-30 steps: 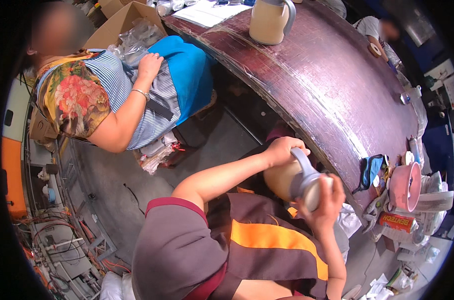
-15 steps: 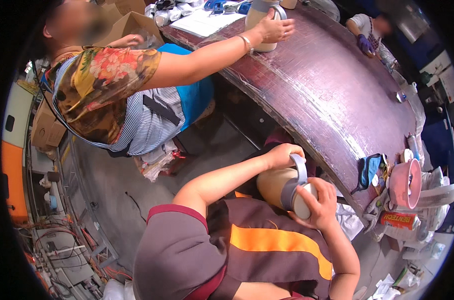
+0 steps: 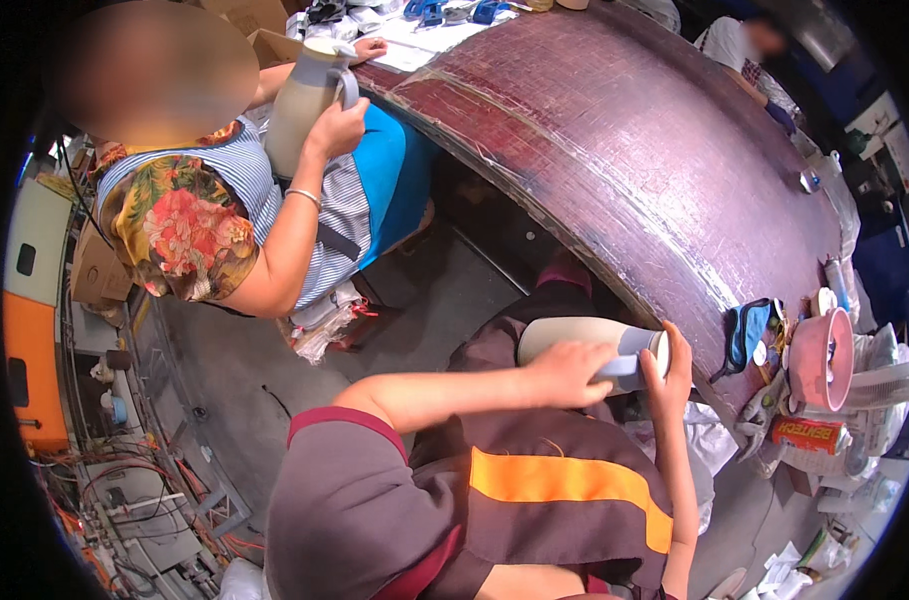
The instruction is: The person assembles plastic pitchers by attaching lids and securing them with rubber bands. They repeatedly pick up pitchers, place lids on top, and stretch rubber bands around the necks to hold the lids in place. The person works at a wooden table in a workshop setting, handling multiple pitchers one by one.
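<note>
A cream vacuum jug (image 3: 564, 333) with a grey collar and handle lies on its side over my lap, its lid end to the right. My left hand (image 3: 574, 374) is closed at the grey handle (image 3: 617, 367), on the side nearest me. My right hand (image 3: 674, 368) grips the lid end, thumb across the pale lid and fingers round its far side. The jug's base end, to the left, touches neither hand.
A large dark red worktable (image 3: 614, 150) curves past in front of me. At left a seated co-worker holds another jug (image 3: 299, 110). A pink basket (image 3: 822, 360) and a blue pouch (image 3: 746, 338) sit at the table's right end. Another person works at the far side.
The jug has been turned, so its handle now faces me instead of away. My left hand has come nearer with the handle. The co-worker has lifted the other jug off the table.
</note>
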Demonstrator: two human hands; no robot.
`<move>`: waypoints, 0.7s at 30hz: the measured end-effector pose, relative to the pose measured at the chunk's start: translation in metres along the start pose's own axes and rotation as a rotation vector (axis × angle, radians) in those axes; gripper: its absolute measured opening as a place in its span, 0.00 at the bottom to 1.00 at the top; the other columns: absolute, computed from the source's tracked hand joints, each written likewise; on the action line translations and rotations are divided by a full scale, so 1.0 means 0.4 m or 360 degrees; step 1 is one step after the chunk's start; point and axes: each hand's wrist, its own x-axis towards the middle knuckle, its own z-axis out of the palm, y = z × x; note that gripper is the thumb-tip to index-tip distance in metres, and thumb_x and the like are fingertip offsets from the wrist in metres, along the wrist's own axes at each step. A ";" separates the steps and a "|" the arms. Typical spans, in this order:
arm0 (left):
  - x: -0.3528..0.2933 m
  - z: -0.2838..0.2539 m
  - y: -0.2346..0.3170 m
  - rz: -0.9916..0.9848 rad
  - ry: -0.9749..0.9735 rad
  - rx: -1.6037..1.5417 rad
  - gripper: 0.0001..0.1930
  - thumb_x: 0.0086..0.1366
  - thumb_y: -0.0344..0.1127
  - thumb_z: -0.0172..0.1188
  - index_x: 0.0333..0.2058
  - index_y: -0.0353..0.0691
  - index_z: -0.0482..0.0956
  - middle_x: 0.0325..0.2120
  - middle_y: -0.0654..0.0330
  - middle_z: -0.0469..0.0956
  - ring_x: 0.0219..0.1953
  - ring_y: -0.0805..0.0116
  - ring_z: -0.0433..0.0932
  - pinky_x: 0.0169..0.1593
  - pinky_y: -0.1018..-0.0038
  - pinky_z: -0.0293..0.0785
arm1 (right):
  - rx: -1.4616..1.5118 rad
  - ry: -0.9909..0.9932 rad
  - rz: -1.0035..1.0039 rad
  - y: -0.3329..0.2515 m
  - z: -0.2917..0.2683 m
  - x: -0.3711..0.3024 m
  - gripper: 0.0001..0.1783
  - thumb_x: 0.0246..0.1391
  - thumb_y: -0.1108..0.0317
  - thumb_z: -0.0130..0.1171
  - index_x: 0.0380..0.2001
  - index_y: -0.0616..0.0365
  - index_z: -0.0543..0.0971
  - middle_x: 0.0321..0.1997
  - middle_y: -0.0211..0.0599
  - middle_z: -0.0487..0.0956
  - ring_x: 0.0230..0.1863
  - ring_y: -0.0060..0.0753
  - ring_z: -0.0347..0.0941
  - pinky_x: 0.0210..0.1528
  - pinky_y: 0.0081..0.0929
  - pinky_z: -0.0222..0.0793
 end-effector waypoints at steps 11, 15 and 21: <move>0.140 -0.113 -0.139 -0.0251 0.0012 -0.0495 0.10 0.59 0.39 0.62 0.36 0.40 0.79 0.28 0.61 0.79 0.32 0.70 0.77 0.37 0.72 0.73 | -0.0099 -0.0549 -0.0565 -0.163 -0.094 -0.020 0.42 0.39 0.43 0.66 0.58 0.49 0.70 0.62 0.63 0.59 0.60 0.62 0.61 0.62 0.49 0.54; 0.195 -0.082 -0.201 -0.0316 -0.0145 -0.1195 0.09 0.62 0.39 0.61 0.31 0.39 0.79 0.27 0.67 0.77 0.31 0.80 0.72 0.36 0.78 0.71 | -0.0330 -0.0793 -0.1079 -0.262 -0.104 0.014 0.39 0.39 0.37 0.64 0.57 0.35 0.72 0.63 0.62 0.58 0.67 0.60 0.52 0.68 0.57 0.42; 0.232 -0.025 -0.115 -0.0162 -0.0528 -0.0959 0.13 0.61 0.42 0.63 0.29 0.37 0.79 0.23 0.66 0.76 0.30 0.79 0.71 0.35 0.76 0.70 | -0.0441 -0.0855 -0.1749 -0.298 -0.018 0.004 0.33 0.44 0.39 0.59 0.51 0.46 0.76 0.61 0.39 0.69 0.65 0.40 0.61 0.65 0.54 0.48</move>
